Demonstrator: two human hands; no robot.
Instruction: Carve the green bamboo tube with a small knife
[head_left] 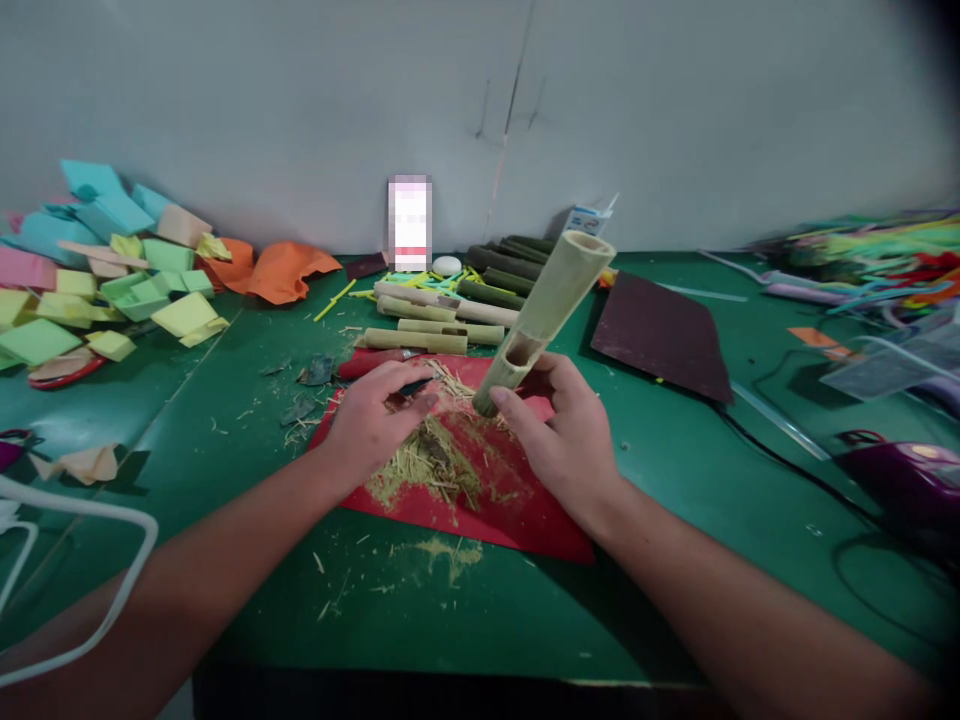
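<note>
My right hand (564,435) grips the lower end of a pale green bamboo tube (555,300). The tube tilts up and away to the right, and a hole is cut in its side near my fingers. Its bottom end rests on a red mat (525,510). My left hand (373,420) lies on the mat with its fingers curled over a small dark piece I cannot make out. A red-handled tool (366,364) lies just beyond its knuckles. Bamboo shavings (431,465) are piled between my hands.
Cut bamboo pieces (435,325) and darker green ones (502,270) lie behind the mat. Coloured paper squares (112,290) and orange paper (285,270) cover the left. A dark brown sheet (660,335) and a black cable (780,455) lie on the right. A purple device (907,480) sits there too.
</note>
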